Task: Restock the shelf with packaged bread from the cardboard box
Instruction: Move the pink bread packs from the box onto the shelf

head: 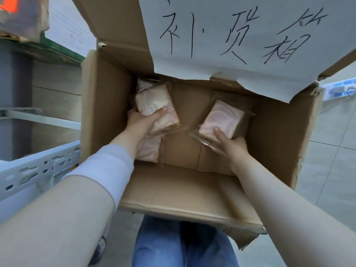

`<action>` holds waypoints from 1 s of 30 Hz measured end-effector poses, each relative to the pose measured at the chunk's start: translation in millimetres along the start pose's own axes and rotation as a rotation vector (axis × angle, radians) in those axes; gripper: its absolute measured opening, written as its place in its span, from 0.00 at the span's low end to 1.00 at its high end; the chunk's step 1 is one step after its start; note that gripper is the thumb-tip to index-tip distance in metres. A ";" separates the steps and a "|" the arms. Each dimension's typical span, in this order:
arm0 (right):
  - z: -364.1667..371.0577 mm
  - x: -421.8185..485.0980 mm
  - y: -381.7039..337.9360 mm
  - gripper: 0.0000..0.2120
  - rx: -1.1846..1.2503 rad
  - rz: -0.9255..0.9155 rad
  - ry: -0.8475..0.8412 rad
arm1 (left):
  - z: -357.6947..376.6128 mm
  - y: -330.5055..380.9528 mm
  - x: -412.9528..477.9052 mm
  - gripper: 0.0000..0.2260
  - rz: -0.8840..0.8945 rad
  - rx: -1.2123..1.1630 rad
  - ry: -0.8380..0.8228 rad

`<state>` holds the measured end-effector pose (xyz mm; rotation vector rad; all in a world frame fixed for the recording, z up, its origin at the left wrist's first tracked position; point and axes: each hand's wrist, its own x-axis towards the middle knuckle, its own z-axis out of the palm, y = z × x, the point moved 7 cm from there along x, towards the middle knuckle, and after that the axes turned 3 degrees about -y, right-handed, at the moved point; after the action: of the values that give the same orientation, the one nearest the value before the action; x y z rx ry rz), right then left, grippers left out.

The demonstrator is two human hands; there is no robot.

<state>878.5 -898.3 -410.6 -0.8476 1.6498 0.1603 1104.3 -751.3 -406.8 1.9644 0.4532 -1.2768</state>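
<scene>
- At far left, a perforated metal shelf rail (38,171) runs just beside the cardboard box (100,112). Above it, a blurred package (23,16) is cut off by the frame.
- Against the box's left wall, the left hand (141,122) has its grip clamped on a bread packet (154,104), thumb on top.
- A rear packet (145,85) lies behind it, and a lower packet (150,151) is partly hidden under the wrist.
- Bare box bottom lies open between the two hands.
- Right of centre, the right hand (232,145) has its grip clamped on a tilted packet (221,120), near the right wall.
- A far flap bearing a handwritten paper sheet (231,35) overhangs the back wall and hides it; the near flap (183,199) folds out over the knees (183,247).
- At far right, a blurred power strip (341,89) lies on the floor.
</scene>
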 end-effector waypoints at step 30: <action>-4.5 -652.4 -35.7 0.05 -0.417 -1.034 -0.881 | -333.2 -79.5 -713.9 0.06 0.986 -0.716 0.561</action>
<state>909.5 -641.6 189.5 -1.5589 0.2469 0.1167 947.7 -382.9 276.4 1.5159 0.1093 0.0800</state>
